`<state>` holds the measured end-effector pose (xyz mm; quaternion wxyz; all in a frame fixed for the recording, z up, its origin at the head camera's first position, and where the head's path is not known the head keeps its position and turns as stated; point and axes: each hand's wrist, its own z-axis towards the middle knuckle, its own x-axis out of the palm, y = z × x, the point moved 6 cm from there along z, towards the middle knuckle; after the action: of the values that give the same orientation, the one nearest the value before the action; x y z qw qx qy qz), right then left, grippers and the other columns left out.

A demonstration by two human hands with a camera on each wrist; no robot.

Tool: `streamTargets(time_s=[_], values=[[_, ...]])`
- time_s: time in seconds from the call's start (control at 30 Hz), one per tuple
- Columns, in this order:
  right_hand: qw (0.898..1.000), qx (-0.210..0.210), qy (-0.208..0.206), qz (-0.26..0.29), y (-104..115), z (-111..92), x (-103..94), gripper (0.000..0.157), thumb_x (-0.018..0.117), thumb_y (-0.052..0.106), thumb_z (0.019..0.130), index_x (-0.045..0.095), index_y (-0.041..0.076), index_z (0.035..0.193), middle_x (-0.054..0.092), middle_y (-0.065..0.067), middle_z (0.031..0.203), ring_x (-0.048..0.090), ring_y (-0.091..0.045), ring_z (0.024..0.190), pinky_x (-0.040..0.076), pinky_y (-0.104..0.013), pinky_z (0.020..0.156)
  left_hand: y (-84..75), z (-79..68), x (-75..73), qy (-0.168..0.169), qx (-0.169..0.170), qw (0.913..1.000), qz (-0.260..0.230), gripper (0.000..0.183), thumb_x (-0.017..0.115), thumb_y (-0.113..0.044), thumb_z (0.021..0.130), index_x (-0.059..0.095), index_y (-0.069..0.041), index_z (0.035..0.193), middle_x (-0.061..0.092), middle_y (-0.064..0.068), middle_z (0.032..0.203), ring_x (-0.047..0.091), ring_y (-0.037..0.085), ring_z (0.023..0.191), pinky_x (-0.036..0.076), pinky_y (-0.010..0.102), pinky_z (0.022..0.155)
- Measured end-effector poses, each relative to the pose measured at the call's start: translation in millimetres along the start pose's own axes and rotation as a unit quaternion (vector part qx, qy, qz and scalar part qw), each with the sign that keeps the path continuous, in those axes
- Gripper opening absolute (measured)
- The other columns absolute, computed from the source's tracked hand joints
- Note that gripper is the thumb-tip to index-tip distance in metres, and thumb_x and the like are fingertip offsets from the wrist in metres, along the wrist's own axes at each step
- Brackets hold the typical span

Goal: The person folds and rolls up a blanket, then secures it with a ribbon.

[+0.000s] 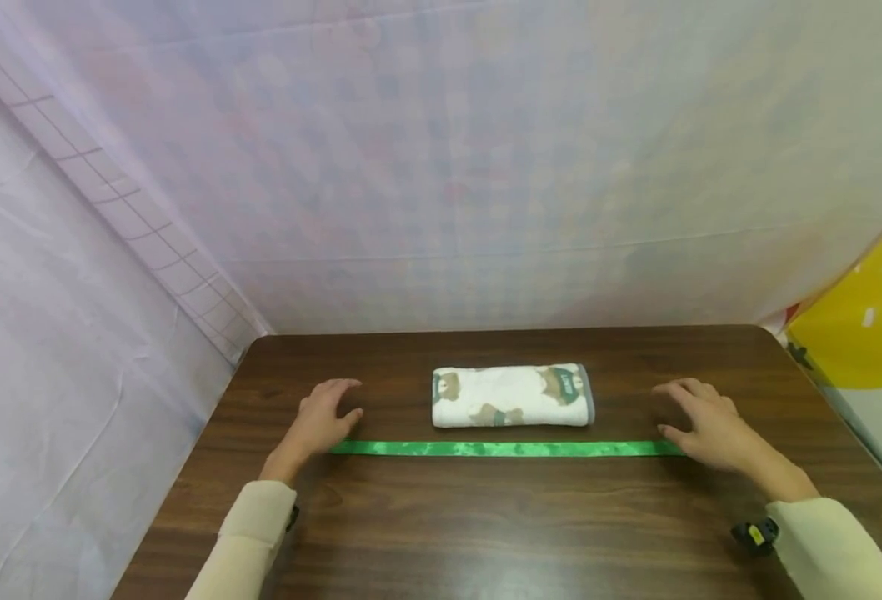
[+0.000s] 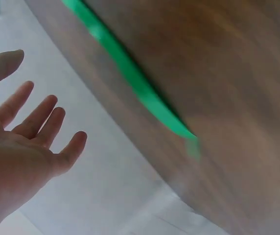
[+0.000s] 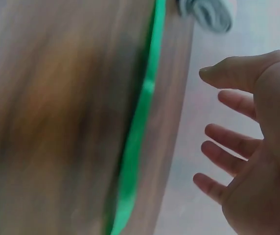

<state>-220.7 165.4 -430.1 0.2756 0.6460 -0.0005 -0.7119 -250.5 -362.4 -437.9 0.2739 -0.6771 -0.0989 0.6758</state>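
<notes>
- While neither hand grips anything, we find the rolled bear-print towel (image 1: 512, 397) lying lengthwise near mid-width of the wooden table (image 1: 486, 517), toward its far edge; the right wrist view shows coiled layers at one end.
- Just nearer the wearer runs a green strip (image 1: 516, 448), tape or ribbon, roughly parallel to the towel and not touching it.
- Left hand (image 1: 321, 421): thumb and fingers apart, nothing clamped, well left of the towel, near the strip's left end.
- Right hand (image 1: 707, 423): likewise spread and unladen, well right of the towel.
- Step, by our reading: a pause with the roll made up; whether handling is starting or finished, we cannot tell.
- Next move, should the towel be wanted, probably calls for both hands coming inward to its short ends, gently, lest the coil loosen.
- Beyond: a pale cloth backdrop (image 1: 448, 167).
</notes>
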Motion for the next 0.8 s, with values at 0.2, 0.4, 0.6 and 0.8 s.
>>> streamTargets(time_s=[0.2, 0.4, 0.6, 0.8], values=[[0.999, -0.049, -0.016, 0.015, 36, 22, 3.2, 0.054, 0.078, 0.006, 0.081, 0.054, 0.002, 0.129, 0.049, -0.029, 0.129, 0.044, -0.052, 0.117, 0.032, -0.073, 0.087, -41.4, 14.3, 11.1, 0.017, 0.043, 0.9989, 0.004, 0.052, 0.066, -0.019, 0.096, 0.049, -0.009, 0.144, 0.046, 0.018, 0.149, 0.036, 0.039, 0.140, 0.028, 0.067, 0.108], [0.997, -0.068, -0.015, 0.015, 60, 39, 9.8, 0.054, 0.077, 0.005, 0.080, 0.054, 0.001, 0.130, 0.049, -0.029, 0.133, 0.043, -0.050, 0.121, 0.032, -0.073, 0.093, -67.8, 24.1, 26.4, 0.041, 0.066, 0.9969, 0.008, 0.056, 0.065, -0.021, 0.097, 0.045, -0.013, 0.149, 0.041, 0.017, 0.153, 0.034, 0.037, 0.142, 0.027, 0.064, 0.111], [0.996, -0.089, -0.012, 0.015, 78, 51, 19.4, 0.062, 0.080, 0.004, 0.077, 0.053, -0.001, 0.133, 0.046, -0.031, 0.137, 0.043, -0.050, 0.125, 0.032, -0.072, 0.098, -90.8, 32.8, 42.3, 0.052, 0.098, 0.9937, 0.018, 0.058, 0.063, -0.024, 0.098, 0.042, -0.012, 0.151, 0.038, 0.015, 0.156, 0.031, 0.034, 0.145, 0.025, 0.061, 0.114], [0.992, -0.122, -0.003, 0.019, 95, 63, 32.0, 0.065, 0.081, 0.002, 0.075, 0.052, -0.001, 0.133, 0.043, -0.030, 0.142, 0.033, -0.051, 0.136, 0.026, -0.070, 0.106, -119.1, 40.2, 54.8, 0.046, 0.139, 0.9890, 0.016, 0.057, 0.063, -0.024, 0.098, 0.043, -0.008, 0.149, 0.039, 0.012, 0.155, 0.029, 0.029, 0.147, 0.020, 0.049, 0.120]])
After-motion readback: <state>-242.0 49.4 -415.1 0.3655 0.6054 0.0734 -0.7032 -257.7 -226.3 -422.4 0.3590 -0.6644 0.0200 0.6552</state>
